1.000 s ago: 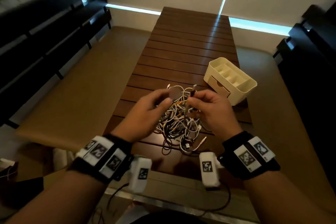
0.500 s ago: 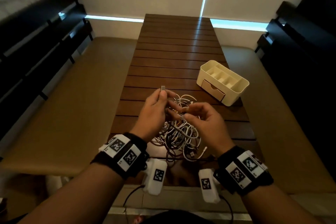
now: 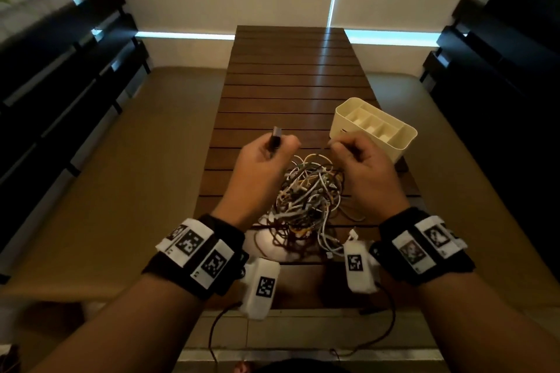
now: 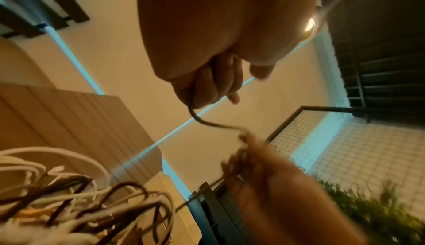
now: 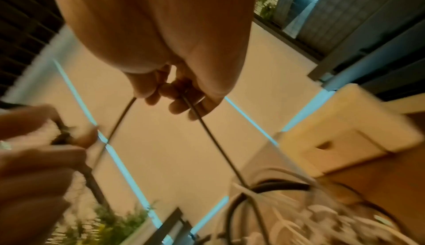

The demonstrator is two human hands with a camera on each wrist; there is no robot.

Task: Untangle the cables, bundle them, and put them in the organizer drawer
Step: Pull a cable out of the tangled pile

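Dark cable pinched in both my hands: left hand curled round its plug end, plug sticking up past the fingers; right hand curled round the same thin cable further along, strand running down into the pile. One tangle of cables, white, dark and orange, count unclear, lies on the slatted table between my wrists. One cream organizer stands just right of the pile, one drawer shut.
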